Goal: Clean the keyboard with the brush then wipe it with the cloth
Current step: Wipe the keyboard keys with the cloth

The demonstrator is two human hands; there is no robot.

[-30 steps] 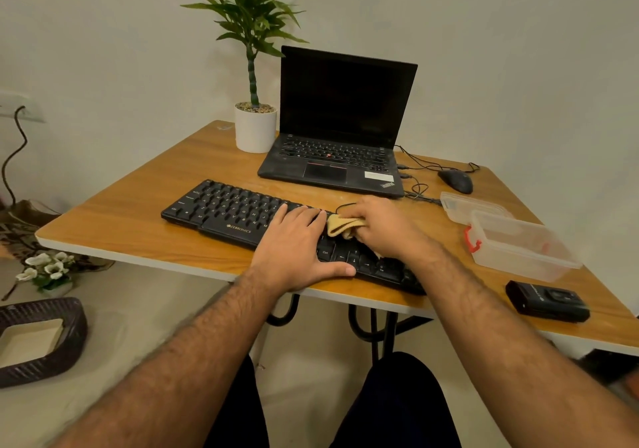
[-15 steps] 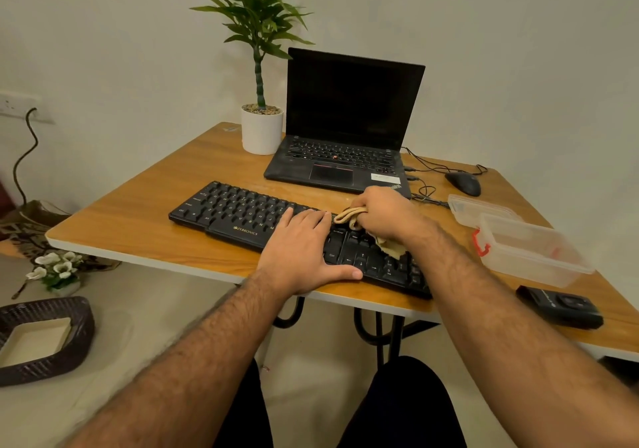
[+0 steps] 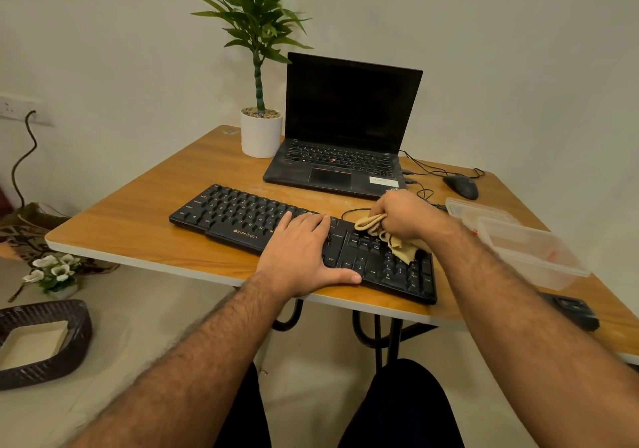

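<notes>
Saw the keyboard (image 3: 242, 219) lying slantwise on the table (image 3: 138, 226), with its right end close to the front edge. Saw the tan cloth (image 3: 397, 243) bunched over the keys at that right end, one loose corner hanging down onto the number keys. Found the right hand (image 3: 404, 214) clenched round the cloth, fingers curled tight on the bunched part. Found the left hand (image 3: 301, 257) flat on the middle keys, fingers (image 3: 311, 221) straight and spread, thumb along the near edge, pinning the keyboard down.

Judged the wiping step to be under way. Could not pick out the brush for sure.

Worried about these slips:
- Too hard a push toward the near side, and off the table edge with the right end of the keyboard.
- A drag of the loose corner under a key cap, and off with the key.
- A catch on the thin cable (image 3: 356, 210) just behind the cloth, and a tug on the plug.
- A wide swing of the right arm, and a bump to the clear box (image 3: 529, 250) just beside it.

Noticed the laptop (image 3: 345, 119) and mouse (image 3: 461, 186) farther back, well apart from the wiping.
</notes>
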